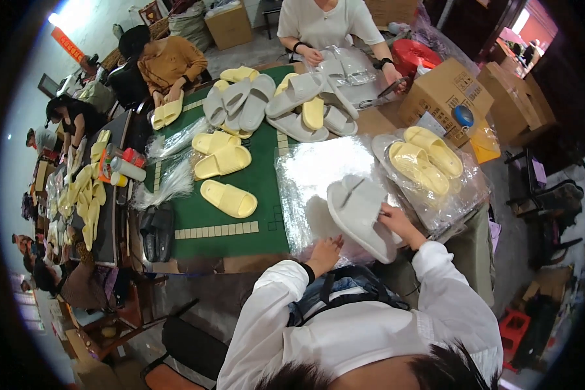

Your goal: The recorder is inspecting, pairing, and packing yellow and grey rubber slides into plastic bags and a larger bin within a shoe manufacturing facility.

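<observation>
right hand [400, 224]: fingers closed on the near edge of a pair of grey slippers [359, 211], stacked one on the other. left hand [325, 252]: lay palm down, fingers loosely curled, on the near edge of a stack of clear plastic bags [318, 172]; it gripped nothing that could be seen. the grey slippers rested on top of that stack, toward its right side, at the near right part of the green table mat [266, 175]. just right of them: a pair of yellow slippers [426, 158] already inside a clear bag. on the mat to the left: three loose yellow slippers [222, 175]. at the far end: a heap of grey slippers [273, 104] with a few yellow ones among them. beyond the heap: a person in a white top [325, 26] handling a bag. right of the table: cardboard boxes [445, 91].
</observation>
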Motion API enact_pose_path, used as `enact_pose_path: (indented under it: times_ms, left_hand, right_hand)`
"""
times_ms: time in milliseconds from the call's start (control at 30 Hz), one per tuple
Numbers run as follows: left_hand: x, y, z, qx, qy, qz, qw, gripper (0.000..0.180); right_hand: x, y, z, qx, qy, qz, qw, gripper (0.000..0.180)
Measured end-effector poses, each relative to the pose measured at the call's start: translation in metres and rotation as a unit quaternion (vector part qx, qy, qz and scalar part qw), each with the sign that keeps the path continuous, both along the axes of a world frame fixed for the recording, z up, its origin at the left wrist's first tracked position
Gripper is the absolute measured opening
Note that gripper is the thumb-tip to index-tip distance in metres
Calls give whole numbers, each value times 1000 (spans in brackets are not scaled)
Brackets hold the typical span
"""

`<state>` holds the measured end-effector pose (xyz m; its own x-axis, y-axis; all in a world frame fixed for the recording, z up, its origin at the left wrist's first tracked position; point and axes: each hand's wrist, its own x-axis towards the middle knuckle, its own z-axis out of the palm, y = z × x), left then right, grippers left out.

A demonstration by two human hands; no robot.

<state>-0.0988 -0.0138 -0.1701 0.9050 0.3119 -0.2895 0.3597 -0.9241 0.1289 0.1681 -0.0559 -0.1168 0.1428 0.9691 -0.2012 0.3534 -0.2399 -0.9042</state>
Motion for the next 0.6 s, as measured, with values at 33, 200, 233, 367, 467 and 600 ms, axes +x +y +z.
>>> enact_pose_path:
  times_ms: [33, 200, 233, 367, 467, 600]
  left_hand:
    - [4, 6, 0, -2, -3, -7, 1000, 47]
    - [9, 35, 3, 26, -96, 6, 995, 40]
    - [11, 41, 3, 33, -165, 28, 985, 41]
    - [22, 55, 35, -29, -215, 55, 975, 62]
    - [24, 58, 44, -48, -243, 53, 967, 69]
    - [23, 56, 57, -66, -257, 38, 963, 70]
  right_hand:
    - [7, -16, 8, -33, 32, 21, 999, 29]
    - [1, -60, 84, -105, 165, 70, 978, 29]
    - [4, -69, 81, -135, 184, 76, 971, 28]
    - [1, -83, 61, -137, 180, 83, 970, 29]
    - [-13, -86, 25, -85, 60, 13, 995, 19]
    - [-55, -68, 35, 65, -212, -49, 974, 12]
